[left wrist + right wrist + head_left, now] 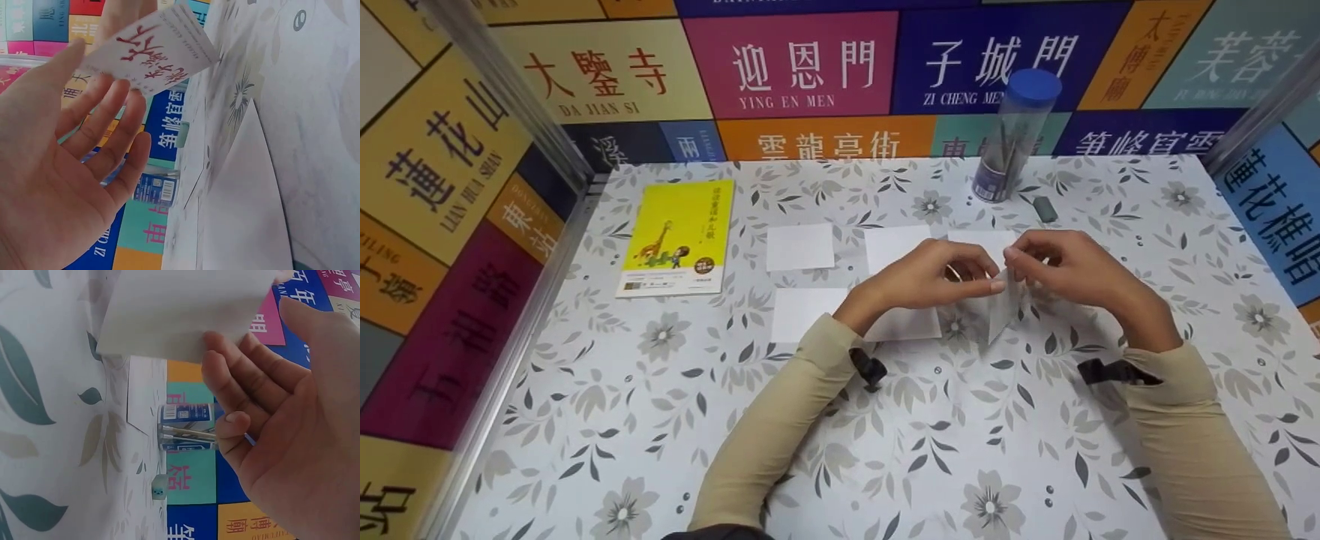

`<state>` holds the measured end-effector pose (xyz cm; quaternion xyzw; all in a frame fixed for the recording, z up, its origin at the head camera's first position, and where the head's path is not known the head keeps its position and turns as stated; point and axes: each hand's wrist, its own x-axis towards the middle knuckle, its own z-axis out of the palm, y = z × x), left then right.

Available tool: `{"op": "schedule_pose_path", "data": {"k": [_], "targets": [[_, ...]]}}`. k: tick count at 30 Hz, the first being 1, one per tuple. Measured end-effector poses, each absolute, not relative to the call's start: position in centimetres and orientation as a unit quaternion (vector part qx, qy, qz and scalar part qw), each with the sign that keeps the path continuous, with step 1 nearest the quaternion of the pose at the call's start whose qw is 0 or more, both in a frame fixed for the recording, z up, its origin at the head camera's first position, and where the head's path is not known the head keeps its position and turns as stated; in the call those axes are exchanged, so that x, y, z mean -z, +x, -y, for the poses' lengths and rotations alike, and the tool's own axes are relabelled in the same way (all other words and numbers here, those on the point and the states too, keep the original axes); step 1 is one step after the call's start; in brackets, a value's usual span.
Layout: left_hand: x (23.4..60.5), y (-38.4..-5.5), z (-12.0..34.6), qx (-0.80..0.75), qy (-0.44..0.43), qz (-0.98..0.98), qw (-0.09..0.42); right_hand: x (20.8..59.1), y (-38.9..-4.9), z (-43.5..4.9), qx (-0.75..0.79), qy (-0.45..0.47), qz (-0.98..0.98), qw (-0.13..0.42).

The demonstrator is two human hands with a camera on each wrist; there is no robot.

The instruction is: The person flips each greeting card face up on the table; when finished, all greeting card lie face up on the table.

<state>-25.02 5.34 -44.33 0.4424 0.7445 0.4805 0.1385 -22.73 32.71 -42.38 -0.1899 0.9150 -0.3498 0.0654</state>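
- Panel wall (802, 67): coloured blocks with Chinese lettering, some with pinyin; runs behind the counter's far edge and up both sides.
- Counter (885, 480): white, grey floral print.
- Yellow book (679, 232): lies flat near far left corner, giraffe on cover.
- Clear plastic tube (1011, 142): blue cap, stands near far edge, right of middle; thin sticks inside.
- Left hand (919, 276): thumb and fingertips pinching the lettered card from its left; other fingers loosely bent.
- Right hand (1076, 268): pinching same card from its right, fingers bent.
- Blank white cards (800, 247): five flat, two rows, mid-counter toward far edge; some partly under the left hand and forearm.
- Lettered card (163, 56): between both hands, raised on edge above the counter, right of middle; red characters on one face.
- Grey-green block (1044, 209): on counter near far edge, just right of tube.
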Motion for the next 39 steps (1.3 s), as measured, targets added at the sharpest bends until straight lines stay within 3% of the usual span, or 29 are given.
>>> {"op": "schedule_pose_path", "data": {"k": [10, 17, 22, 39], "targets": [[44.6, -25.5, -5.0, -0.477, 0.417, -0.76, 0.144, 42.1, -22.7, -32.9, 0.361, -0.218, -0.904, 0.067], [45.2, -26.0, -4.7, -0.461, 0.403, -0.786, 0.083, 42.0, -22.5, -32.8, 0.403, -0.242, -0.878, 0.094], [45.4, -26.0, -4.6, -0.46, 0.402, -0.784, 0.108, 42.4, -22.7, -32.8, 0.419, -0.246, -0.868, 0.105], [45.6, -25.9, -4.6, -0.439, 0.352, -0.821, 0.093, 42.7, -22.7, -32.5, 0.406, -0.238, -0.878, 0.084]]}}
